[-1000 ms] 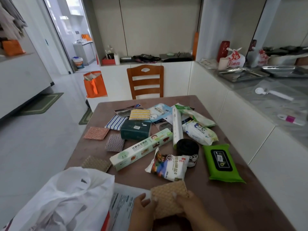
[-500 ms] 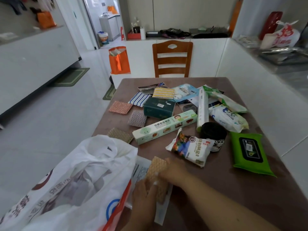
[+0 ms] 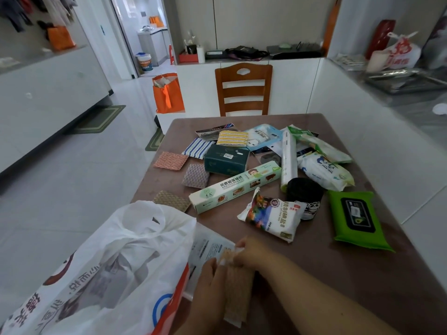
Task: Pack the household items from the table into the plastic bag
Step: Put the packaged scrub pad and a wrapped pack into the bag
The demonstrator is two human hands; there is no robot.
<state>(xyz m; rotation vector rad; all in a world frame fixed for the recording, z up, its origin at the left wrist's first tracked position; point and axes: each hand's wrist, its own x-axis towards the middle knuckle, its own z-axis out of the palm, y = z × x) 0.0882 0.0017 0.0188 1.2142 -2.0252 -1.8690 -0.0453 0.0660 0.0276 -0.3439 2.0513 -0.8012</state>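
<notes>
Item in hand: tan woven cloth, now folded into a narrow strip (a second ago it lay open as a flat square), at the near edge of the table.
Left hand: closed on the cloth's left side, fingers curled over the fold.
Right hand: pinching the cloth's far end, fingertips together on it.
Beneath the cloth: printed sheet, partly tucked under the bag's edge.
Plastic bag: near left, mouth slack and facing up, just beside the hands; it now fills far more of the view than before.
Change and meaning: the cloth has been folded and carried left toward the bag, so its packing looks close at hand; not yet inside.
Still on the table: long foil box, salt packet, green wipes pack, black roll, dark tissue box, three more cloth squares at the left (most of the job remains).
</notes>
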